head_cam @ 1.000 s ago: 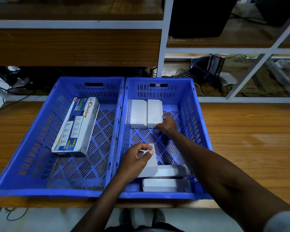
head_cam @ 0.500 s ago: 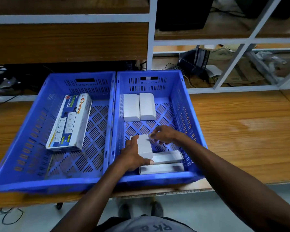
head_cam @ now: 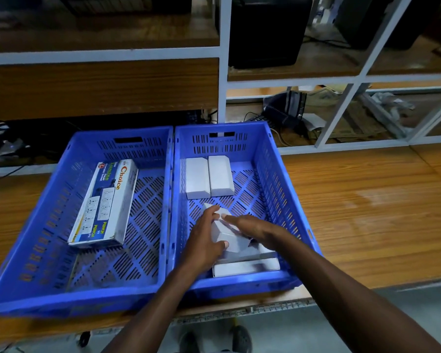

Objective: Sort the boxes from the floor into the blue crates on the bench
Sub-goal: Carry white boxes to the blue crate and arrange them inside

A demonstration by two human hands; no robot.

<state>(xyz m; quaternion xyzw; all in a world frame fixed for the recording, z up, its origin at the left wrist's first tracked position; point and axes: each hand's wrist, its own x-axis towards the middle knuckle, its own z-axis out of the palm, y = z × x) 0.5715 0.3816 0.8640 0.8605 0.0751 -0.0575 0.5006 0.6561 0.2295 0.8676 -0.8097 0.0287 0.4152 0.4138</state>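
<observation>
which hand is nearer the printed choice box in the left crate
Left. The left hand grips a white box in the right crate, just across the divider from the Choice box; the right hand lies farther right.

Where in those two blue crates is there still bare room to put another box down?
Left crate: bare floor right of and in front of the printed box. Right crate: a bare strip right of the two white boxes, along the right wall. Its near half is crowded: both hands, left and right, a held white box, more boxes below.
</observation>
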